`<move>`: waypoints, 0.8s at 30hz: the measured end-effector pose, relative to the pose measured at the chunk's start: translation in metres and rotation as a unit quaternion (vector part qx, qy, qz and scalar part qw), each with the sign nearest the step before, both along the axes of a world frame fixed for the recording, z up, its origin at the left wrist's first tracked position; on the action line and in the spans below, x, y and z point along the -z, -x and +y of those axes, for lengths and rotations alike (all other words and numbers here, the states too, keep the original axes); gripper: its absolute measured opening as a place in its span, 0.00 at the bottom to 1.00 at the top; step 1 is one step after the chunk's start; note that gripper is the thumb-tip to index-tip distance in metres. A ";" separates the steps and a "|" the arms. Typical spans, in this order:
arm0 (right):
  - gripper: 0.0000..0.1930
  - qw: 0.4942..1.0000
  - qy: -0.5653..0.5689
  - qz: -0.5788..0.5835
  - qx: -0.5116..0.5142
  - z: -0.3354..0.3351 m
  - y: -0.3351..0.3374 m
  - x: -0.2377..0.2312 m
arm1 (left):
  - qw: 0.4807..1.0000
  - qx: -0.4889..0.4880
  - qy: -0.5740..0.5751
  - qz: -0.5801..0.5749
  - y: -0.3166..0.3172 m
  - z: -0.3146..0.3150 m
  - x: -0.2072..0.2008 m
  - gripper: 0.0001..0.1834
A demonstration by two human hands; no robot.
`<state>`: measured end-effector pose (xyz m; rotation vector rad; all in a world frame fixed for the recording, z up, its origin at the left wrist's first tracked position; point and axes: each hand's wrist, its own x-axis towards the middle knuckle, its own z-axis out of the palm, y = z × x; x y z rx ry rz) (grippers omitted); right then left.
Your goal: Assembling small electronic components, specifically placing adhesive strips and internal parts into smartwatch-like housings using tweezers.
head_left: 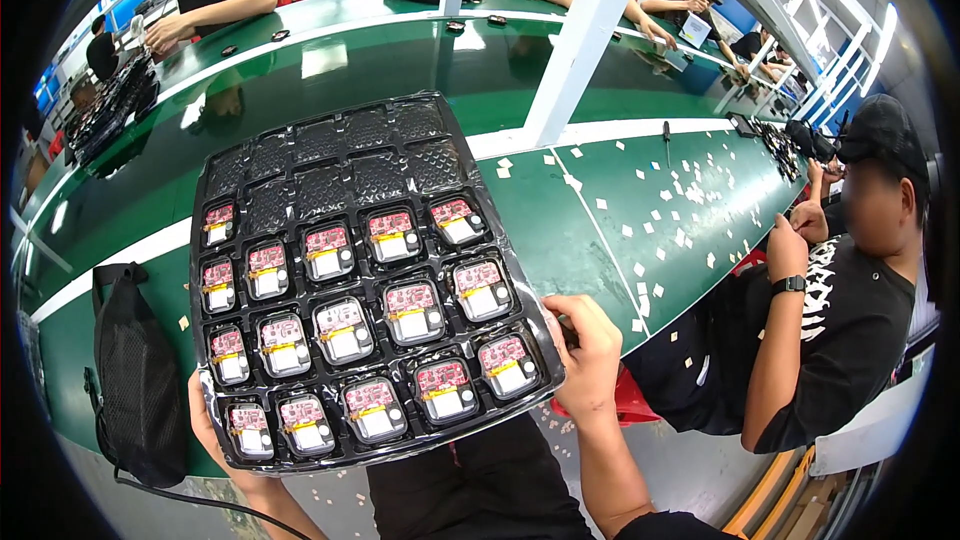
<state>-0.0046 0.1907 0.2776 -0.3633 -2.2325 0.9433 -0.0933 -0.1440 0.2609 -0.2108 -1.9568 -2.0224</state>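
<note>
A black plastic tray [318, 178] is held up in front of me, tilted, with my two hands at its opposite sides. Small black-cased devices [343, 330] with red circuit boards, white parts and yellow strips fill the near rows. One more device [219, 225] sits at the left end of the row beyond; the other far compartments are bare. My right hand [588, 352] grips the right rim, its thumb and fingers closed on it. At the near left corner, my left hand [208, 430] grips the edge, its fingers mostly hidden by the tray.
A black bag [138, 380] lies on the green workbench [560, 240] at left. Small pale squares [682, 237] and a screwdriver [667, 140] are scattered right. A white post [585, 50] rises behind the tray. Close on my right sits a co-worker [850, 290]; others work across the belt [400, 65].
</note>
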 end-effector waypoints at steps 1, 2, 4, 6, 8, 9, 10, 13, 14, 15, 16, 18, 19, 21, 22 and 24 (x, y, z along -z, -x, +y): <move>0.06 1.000 0.000 0.000 -0.001 0.001 -0.001 0.000 | 1.000 0.005 0.002 -0.001 0.000 -0.001 0.001 0.21; 0.06 1.000 0.003 -0.002 0.001 0.001 -0.002 0.000 | 1.000 0.012 0.005 -0.001 0.002 -0.002 0.002 0.21; 0.06 1.000 0.007 -0.004 0.005 0.001 -0.001 0.000 | 1.000 -0.003 -0.006 -0.004 0.002 0.001 0.002 0.21; 0.06 1.000 -0.009 -0.009 -0.001 0.000 0.000 -0.001 | 1.000 -0.017 -0.022 0.007 0.001 0.000 0.005 0.21; 0.07 1.000 0.007 -0.012 0.000 -0.003 0.001 -0.003 | 0.999 -0.049 0.002 0.013 0.000 0.000 0.007 0.21; 0.07 1.000 0.023 -0.013 0.001 -0.004 0.002 -0.003 | 0.999 -0.037 -0.014 0.004 0.000 0.000 0.006 0.21; 0.07 1.000 0.023 -0.014 -0.001 -0.003 0.002 -0.002 | 0.999 -0.026 -0.030 -0.005 0.000 0.000 0.004 0.22; 0.07 1.000 0.005 -0.018 0.005 0.002 -0.002 -0.001 | 1.000 -0.003 -0.019 0.000 0.003 0.000 0.005 0.22; 0.07 1.000 0.006 -0.018 0.004 0.002 -0.002 -0.001 | 1.000 -0.004 -0.018 0.000 0.002 0.000 0.005 0.22; 0.07 1.000 -0.004 -0.018 0.002 0.002 -0.002 0.001 | 1.000 -0.011 -0.002 0.009 0.002 0.000 0.005 0.22; 0.07 1.000 -0.014 -0.018 0.000 0.002 -0.002 0.001 | 1.000 -0.017 0.013 0.017 0.001 0.000 0.004 0.23; 0.07 1.000 -0.001 -0.017 0.003 -0.001 0.000 -0.001 | 1.000 -0.016 -0.010 0.014 0.001 0.000 0.005 0.23; 0.07 1.000 0.011 -0.015 0.007 -0.002 0.000 -0.002 | 0.999 -0.014 -0.034 0.010 0.002 0.000 0.005 0.22; 0.07 1.000 0.008 -0.014 0.008 -0.003 0.001 -0.002 | 0.999 -0.026 -0.026 0.003 0.000 0.001 0.005 0.22; 0.07 1.000 0.005 -0.011 0.008 -0.003 0.002 -0.002 | 0.999 -0.040 -0.017 -0.004 0.000 0.001 0.005 0.22; 0.06 1.000 0.007 -0.010 0.006 -0.001 0.000 0.000 | 0.999 -0.021 -0.028 -0.002 0.000 0.003 0.002 0.21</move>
